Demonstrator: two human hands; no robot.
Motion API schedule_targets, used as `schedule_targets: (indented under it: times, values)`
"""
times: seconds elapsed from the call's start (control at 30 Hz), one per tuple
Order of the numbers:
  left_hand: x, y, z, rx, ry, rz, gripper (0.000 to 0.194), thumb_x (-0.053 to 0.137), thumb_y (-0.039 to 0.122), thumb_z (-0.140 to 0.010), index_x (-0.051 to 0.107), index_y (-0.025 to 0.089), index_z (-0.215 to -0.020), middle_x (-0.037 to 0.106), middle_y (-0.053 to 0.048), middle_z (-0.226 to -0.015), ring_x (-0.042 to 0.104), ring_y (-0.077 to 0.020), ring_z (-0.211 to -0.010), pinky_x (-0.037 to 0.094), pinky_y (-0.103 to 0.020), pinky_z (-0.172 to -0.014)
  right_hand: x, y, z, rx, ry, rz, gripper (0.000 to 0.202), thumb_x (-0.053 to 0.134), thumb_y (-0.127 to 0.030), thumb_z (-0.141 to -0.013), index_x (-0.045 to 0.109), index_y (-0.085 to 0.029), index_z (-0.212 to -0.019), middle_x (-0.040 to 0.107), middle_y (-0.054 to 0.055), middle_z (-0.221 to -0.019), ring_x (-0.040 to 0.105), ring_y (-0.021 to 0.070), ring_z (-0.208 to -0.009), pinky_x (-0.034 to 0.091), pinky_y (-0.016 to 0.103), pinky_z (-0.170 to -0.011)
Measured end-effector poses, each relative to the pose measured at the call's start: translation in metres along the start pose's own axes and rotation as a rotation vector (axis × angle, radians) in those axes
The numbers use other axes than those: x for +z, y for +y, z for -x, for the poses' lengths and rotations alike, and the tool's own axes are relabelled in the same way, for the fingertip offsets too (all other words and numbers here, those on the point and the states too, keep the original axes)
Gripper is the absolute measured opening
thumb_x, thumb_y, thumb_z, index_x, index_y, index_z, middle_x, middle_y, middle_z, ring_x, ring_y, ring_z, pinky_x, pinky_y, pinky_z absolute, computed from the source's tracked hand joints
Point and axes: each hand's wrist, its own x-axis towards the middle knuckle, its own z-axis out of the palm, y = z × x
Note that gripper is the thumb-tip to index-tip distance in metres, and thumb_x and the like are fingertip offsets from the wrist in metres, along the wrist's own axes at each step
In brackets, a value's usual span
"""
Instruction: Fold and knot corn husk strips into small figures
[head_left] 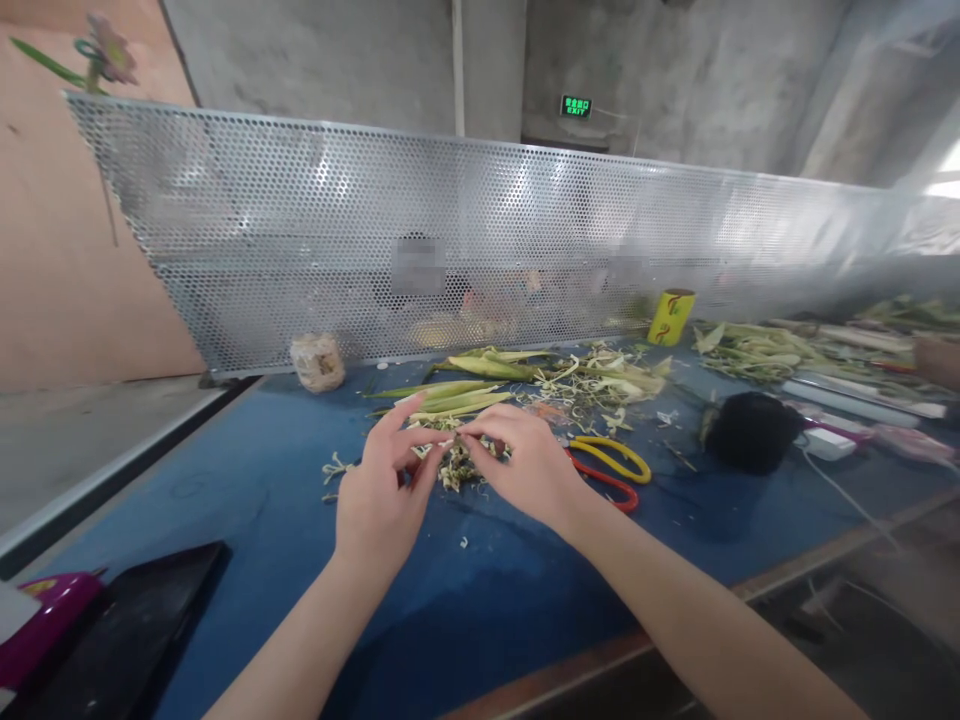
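Both hands meet fingertip to fingertip above the blue table. My left hand (385, 490) pinches with thumb and index finger, its other fingers partly raised. Thumb and index finger of my right hand (525, 462) are pressed together right beside it. Whatever sits between the fingertips is too small to make out. Just beneath lies a heap of pale plant scraps (455, 472). Behind the hands are long green husk-like leaves (457, 395). Scissors (611, 460) with one yellow and one red handle lie to the right of my right hand.
A perforated metal screen (300, 220) runs along the table's back. Before it stand a whitish roll (317, 362) and a yellow can-like cylinder (671, 317). To the right lie a black fuzzy bundle (752, 432) and more leaves (757, 352). A black tray (142, 620) occupies the near left.
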Motion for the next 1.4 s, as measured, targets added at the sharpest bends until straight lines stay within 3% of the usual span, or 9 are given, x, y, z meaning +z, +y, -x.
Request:
schedule_targets:
  times: [0.47,0.73,0.9,1.03,1.23,1.4]
  values:
    - [0.004,-0.001,0.001,-0.074,-0.062,0.121,0.045,0.058,0.032,-0.075,0.041,0.022,-0.116,0.069,0.003,-0.074,0.062,-0.0102,-0.051,0.047,-0.02,-0.048,-0.002,0.006,0.001,-0.143,-0.052,0.18,0.022,0.045,-0.022,-0.083,0.066,-0.02,-0.09,0.066,0.003,-0.087,0.058,0.0161,-0.082,0.044,0.026,-0.068]
    - [0.005,-0.001,0.0,-0.104,-0.151,0.11,0.049,0.057,0.028,-0.074,0.038,0.021,-0.118,0.07,0.002,-0.077,0.065,-0.0122,-0.056,0.046,-0.021,-0.049,-0.006,0.008,0.0,-0.365,-0.117,0.535,0.023,0.042,-0.021,-0.085,0.061,-0.015,-0.075,0.062,0.004,-0.075,0.055,0.0168,-0.073,0.038,0.028,-0.062]
    - [0.007,-0.003,0.0,-0.127,-0.213,0.102,0.05,0.055,0.028,-0.075,0.035,0.022,-0.121,0.07,0.002,-0.078,0.065,-0.0132,-0.057,0.046,-0.022,-0.05,-0.006,0.009,-0.002,-0.466,-0.17,0.66,0.016,0.042,-0.019,-0.081,0.057,-0.015,-0.077,0.058,0.005,-0.074,0.053,0.0163,-0.068,0.034,0.028,-0.057]
    - [0.008,-0.003,0.001,-0.129,-0.257,0.133,0.047,0.052,0.03,-0.077,0.035,0.023,-0.121,0.07,0.001,-0.082,0.066,-0.0138,-0.061,0.047,-0.024,-0.054,-0.005,0.011,-0.003,-0.359,-0.222,0.543,0.013,0.042,-0.017,-0.078,0.054,-0.015,-0.076,0.056,0.003,-0.072,0.051,0.0135,-0.065,0.031,0.026,-0.054]
    - [0.008,-0.004,0.001,-0.125,-0.287,0.15,0.049,0.052,0.029,-0.077,0.033,0.024,-0.122,0.07,0.001,-0.083,0.066,-0.0145,-0.062,0.047,-0.025,-0.055,-0.009,0.012,-0.006,-0.045,-0.358,0.147,0.009,0.044,-0.016,-0.072,0.044,-0.018,-0.063,0.048,-0.003,-0.06,0.039,0.0079,-0.053,0.026,0.022,-0.049]
    - [0.008,-0.005,0.002,-0.134,-0.319,0.185,0.052,0.052,0.029,-0.077,0.03,0.023,-0.124,0.069,0.002,-0.082,0.063,-0.0129,-0.057,0.047,-0.025,-0.056,-0.01,0.019,-0.01,0.059,-0.453,-0.165,0.012,0.042,-0.015,-0.071,0.039,-0.018,-0.059,0.036,-0.006,-0.052,0.031,0.0063,-0.049,0.025,0.02,-0.048]
